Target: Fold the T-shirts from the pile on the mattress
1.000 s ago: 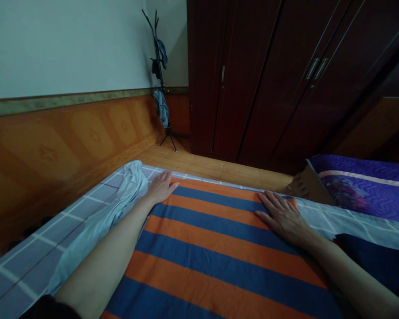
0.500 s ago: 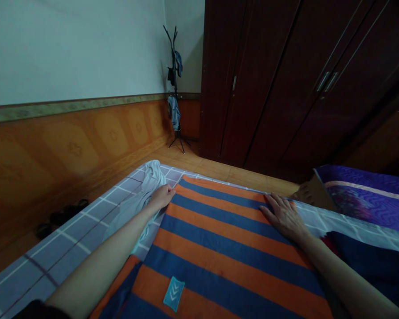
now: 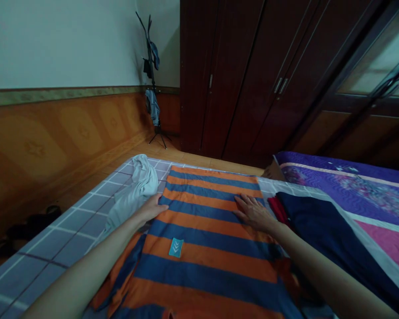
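Smoothing striped shirt (image 3: 202,230) seemed current step. Shirt lay between my left hand (image 3: 152,207), at its edge, grip unclear to me, and right hand (image 3: 253,212), open, palm-down on it. Next move called, I judged, for light, even pressure.

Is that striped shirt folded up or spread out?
Mostly spread out: the striped shirt lies flat over the checked sheet, its stripes running between the left hand and the right hand.
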The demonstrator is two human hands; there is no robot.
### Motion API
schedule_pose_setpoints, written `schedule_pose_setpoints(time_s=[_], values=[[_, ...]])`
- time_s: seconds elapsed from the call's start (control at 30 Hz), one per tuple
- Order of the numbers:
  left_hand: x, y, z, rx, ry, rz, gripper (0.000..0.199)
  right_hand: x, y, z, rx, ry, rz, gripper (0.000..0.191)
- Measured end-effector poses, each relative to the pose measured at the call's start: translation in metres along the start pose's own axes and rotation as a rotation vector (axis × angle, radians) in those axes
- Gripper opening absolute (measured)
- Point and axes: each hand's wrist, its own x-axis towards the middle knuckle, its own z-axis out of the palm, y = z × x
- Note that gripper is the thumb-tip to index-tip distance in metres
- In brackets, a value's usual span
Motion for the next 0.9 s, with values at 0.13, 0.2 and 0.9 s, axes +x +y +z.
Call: schedule_pose_setpoints(time_s=[0.13, 0.2, 0.9], values=[[-0.020, -0.007, -0.003, -0.050, 0.049, -0.038, 0.049, -0.018, 0.013, 0.001, -0.021, 0.024, 0.161, 0.056], [-0.029, -0.006, -0.003, -0.067, 0.037, -0.050, 0.050, -0.028, 0.007, 0.003, -0.021, 0.042, 0.189, 0.058], [-0.057, 0.007, -0.008, -0.235, -0.151, -0.102, 0.045, -0.054, -0.031, 0.001, 0.099, 0.202, 0.294, 0.049]])
